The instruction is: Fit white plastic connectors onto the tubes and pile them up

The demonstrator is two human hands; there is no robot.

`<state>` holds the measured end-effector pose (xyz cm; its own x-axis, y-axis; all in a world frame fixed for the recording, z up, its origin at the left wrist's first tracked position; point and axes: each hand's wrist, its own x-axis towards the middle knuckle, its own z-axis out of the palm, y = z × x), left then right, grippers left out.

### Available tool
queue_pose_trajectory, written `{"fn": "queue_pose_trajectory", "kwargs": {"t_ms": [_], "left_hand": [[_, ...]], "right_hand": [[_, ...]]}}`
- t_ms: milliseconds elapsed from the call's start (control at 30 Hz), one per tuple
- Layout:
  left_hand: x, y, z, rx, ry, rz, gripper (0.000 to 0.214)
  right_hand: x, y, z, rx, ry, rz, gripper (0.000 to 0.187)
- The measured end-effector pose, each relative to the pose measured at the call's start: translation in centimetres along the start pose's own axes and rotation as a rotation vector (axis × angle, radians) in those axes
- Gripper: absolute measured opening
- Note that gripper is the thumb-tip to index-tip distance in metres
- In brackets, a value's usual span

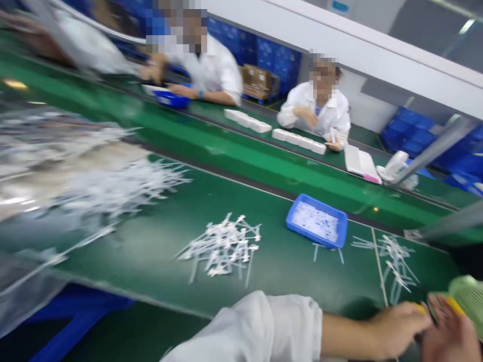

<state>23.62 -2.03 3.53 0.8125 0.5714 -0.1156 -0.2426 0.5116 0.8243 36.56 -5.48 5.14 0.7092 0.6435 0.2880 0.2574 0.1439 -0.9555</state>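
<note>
My left hand point(396, 327) reaches across from a white sleeve point(264, 327) to the bottom right corner, its fingers bunched together, one with a yellow fingertip cover. It meets my right hand point(451, 339), which also wears a yellow fingertip cover and touches a light green ribbed object point(470, 296) at the frame's edge. Motion smear hides what the fingers hold. A small pile of thin white plastic sticks point(396, 261) lies just beyond both hands on the green belt point(279, 271).
A larger heap of white sticks point(222, 246) lies mid-belt, beside a blue tray point(317, 221). A blurred clear bag of sticks point(56, 176) fills the left. Across the belt two people in white coats work beside rows of white boxes point(298, 140).
</note>
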Motion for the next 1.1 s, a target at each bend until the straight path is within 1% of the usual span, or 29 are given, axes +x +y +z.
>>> {"fn": "queue_pose_trajectory", "kwargs": {"t_ms": [33,67,100,133,200,300,467,667,767,933,1033,1100], "left_hand": [[-0.7,0.3,0.2,-0.070,-0.014,-0.002,0.054],[-1.3,0.7,0.3,-0.119,-0.025,0.000,0.056],[-1.8,1.1,0.2,-0.141,-0.037,0.007,0.058],[-2.2,1.6,0.0,-0.152,-0.052,0.021,0.062],[-2.6,2.3,-0.6,-0.139,-0.081,0.000,0.071],[-3.0,2.8,-1.1,-0.119,-0.112,-0.039,0.081],[-3.3,2.8,-1.2,-0.117,-0.101,-0.069,0.084],[-3.1,2.4,-1.5,-0.164,-0.104,-0.115,0.092],[-3.2,2.5,-1.5,-0.184,-0.131,-0.129,0.087],[-3.6,2.3,-1.0,-0.184,-0.111,-0.098,0.082],[-3.3,1.6,-0.7,-0.185,-0.147,-0.080,0.078],[-2.9,1.1,-0.6,-0.199,-0.177,-0.092,0.075]], "right_hand": [[-0.8,-0.2,0.4,0.110,0.115,0.073,0.039],[-1.5,-0.6,1.0,0.180,0.186,0.145,0.036],[-2.0,-1.0,1.7,0.215,0.215,0.189,0.037],[-2.4,-1.4,2.4,0.227,0.230,0.197,0.040],[-2.7,-2.2,3.6,0.227,0.261,0.195,0.046],[-2.9,-2.9,4.2,0.226,0.299,0.189,0.050],[-3.5,-2.9,3.7,0.232,0.309,0.181,0.053],[-3.7,-3.2,3.4,0.261,0.272,0.180,0.052],[-3.7,-3.5,3.1,0.275,0.287,0.163,0.048],[-3.7,-3.9,2.3,0.289,0.312,0.140,0.042],[-3.5,-4.2,2.0,0.301,0.330,0.126,0.041],[-3.2,-4.1,1.6,0.307,0.340,0.100,0.039]]}}
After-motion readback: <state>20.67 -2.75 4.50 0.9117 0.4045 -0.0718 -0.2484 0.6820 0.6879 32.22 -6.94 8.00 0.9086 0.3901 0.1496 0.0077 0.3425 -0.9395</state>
